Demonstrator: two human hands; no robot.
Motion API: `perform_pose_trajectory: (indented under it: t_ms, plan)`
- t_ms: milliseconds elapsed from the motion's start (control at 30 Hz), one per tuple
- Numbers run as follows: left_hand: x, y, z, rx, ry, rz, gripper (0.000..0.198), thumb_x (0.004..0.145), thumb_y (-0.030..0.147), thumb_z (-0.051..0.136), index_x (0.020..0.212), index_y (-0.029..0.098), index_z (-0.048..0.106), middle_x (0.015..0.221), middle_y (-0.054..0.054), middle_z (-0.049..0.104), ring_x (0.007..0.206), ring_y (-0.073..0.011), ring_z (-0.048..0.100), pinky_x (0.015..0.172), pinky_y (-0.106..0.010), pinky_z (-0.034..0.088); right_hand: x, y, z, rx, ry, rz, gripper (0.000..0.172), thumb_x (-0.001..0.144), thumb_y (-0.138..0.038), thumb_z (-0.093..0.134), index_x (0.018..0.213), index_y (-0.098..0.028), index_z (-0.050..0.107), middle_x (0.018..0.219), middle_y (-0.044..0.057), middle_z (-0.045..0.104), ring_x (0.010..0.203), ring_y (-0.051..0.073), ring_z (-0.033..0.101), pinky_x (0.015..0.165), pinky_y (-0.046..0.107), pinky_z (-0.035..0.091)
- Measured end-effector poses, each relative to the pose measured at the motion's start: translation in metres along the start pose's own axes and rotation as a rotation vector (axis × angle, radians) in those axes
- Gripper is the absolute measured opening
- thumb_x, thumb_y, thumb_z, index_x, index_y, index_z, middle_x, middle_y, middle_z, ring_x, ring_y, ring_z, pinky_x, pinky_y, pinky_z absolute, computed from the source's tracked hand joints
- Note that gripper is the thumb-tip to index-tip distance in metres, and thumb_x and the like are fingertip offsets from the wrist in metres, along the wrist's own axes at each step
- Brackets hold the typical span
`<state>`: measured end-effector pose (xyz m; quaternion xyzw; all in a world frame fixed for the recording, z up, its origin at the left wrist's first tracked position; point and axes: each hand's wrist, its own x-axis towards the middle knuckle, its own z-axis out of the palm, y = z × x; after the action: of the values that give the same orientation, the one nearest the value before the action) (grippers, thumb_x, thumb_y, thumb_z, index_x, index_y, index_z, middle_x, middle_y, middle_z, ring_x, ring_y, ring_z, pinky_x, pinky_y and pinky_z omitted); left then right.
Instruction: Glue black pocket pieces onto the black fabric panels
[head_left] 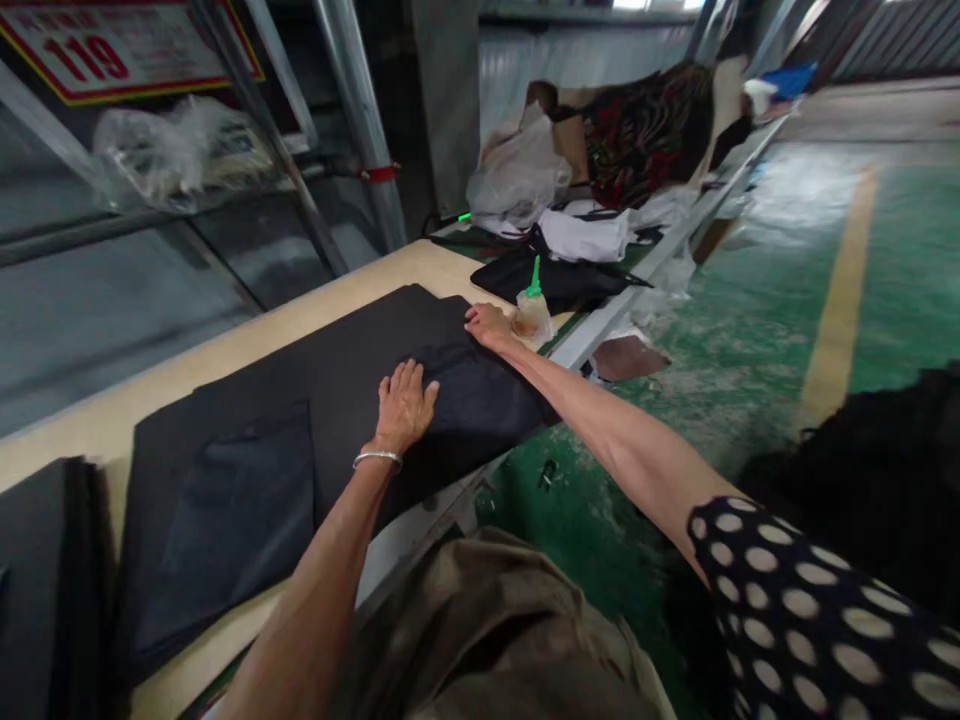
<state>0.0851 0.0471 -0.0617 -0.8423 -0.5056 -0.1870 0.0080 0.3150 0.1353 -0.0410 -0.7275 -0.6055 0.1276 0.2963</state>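
My left hand point(405, 400) lies flat with its fingers stretched out on a black fabric piece point(480, 395); a bracelet is on that wrist. My right hand point(491, 327) has its fingers curled together at the far right corner of the same fabric. Its fingertips are small and partly hidden, but they appear to pinch the edge. Just right of this hand stands a small bottle point(532, 315) with a green nozzle. Underneath spreads a larger dark sheet point(352, 345), and another black fabric piece point(240, 510) with a pocket-like shape lies to the left.
A dark stack point(52, 580) rests at the near left of the pale tabletop point(150, 410). Beyond the bottle are black pieces point(555, 280), white cloth point(589, 235) and a clear plastic bag point(521, 175). Metal posts point(364, 130) rise behind the table. A dark heap point(877, 470) lies on the green floor.
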Motion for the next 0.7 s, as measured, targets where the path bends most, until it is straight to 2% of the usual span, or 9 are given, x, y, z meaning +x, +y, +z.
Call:
perform_pose_trajectory:
  t_ms: [100,367,500,700]
  plan:
    - [0.000,0.002,-0.003,-0.005,-0.032,-0.010,0.050,0.099,0.039,0.033,0.139,0.012,0.048,0.151,-0.013,0.044,0.143,-0.0284,0.035,0.117,-0.052,0.029,-0.001,0.000,-0.001,0.020,0.012,-0.026,0.025,0.089,-0.022,0.057,0.111,-0.011,0.062,0.103,0.006,0.069,0.086,0.013,0.059,0.075,0.023,0.044]
    - [-0.002,0.001,-0.003,0.036,-0.042,0.014,0.053,0.098,0.042,0.034,0.141,0.012,0.046,0.153,-0.013,0.041,0.143,-0.0288,0.034,0.118,-0.053,0.027,-0.008,0.002,-0.003,0.012,0.056,-0.061,0.032,0.083,-0.016,0.060,0.114,-0.015,0.062,0.099,0.004,0.069,0.088,0.017,0.060,0.075,0.026,0.043]
    - [-0.001,0.001,-0.003,0.016,-0.057,0.017,0.055,0.098,0.042,0.034,0.142,0.010,0.045,0.153,-0.013,0.040,0.144,-0.0288,0.033,0.118,-0.053,0.026,-0.005,0.006,-0.002,-0.013,0.064,-0.060,0.033,0.082,-0.018,0.061,0.115,-0.017,0.062,0.097,0.003,0.069,0.090,0.018,0.061,0.079,0.028,0.044]
    - [-0.002,0.003,-0.005,-0.021,-0.063,0.015,0.054,0.098,0.044,0.033,0.143,0.015,0.044,0.154,-0.011,0.039,0.144,-0.0274,0.032,0.118,-0.056,0.024,-0.005,0.011,-0.004,-0.053,0.089,-0.076,0.033,0.082,-0.016,0.061,0.116,-0.014,0.062,0.099,0.004,0.071,0.094,0.018,0.061,0.084,0.029,0.044]
